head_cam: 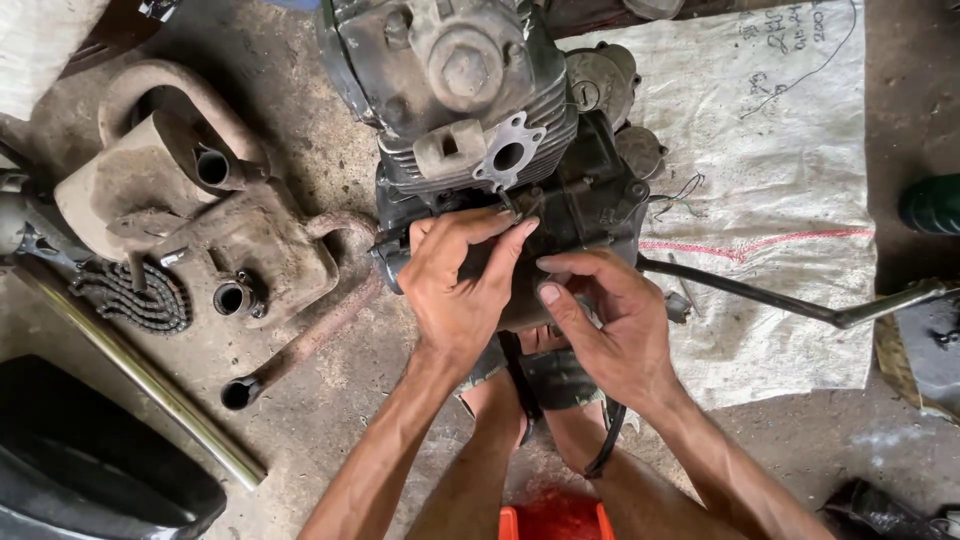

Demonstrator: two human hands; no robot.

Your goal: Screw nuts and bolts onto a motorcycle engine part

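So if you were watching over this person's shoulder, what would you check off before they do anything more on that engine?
1. Both hands on the engine: ok. The left hand and right hand rest on its lower case.
2. Small part pinched firmly in the left fingers: cannot tell, it is too small to see.
3. Engine sitting steady on the ground: cannot tell, its base is hidden by the hands.
4. Kick lever out of the hands' way: ok, it sticks out to the right.
5. Loose wires away from the fingers: ok, they lie on the white sack.
6. Rusty exhaust pipes apart from the engine: ok, they lie to the left.
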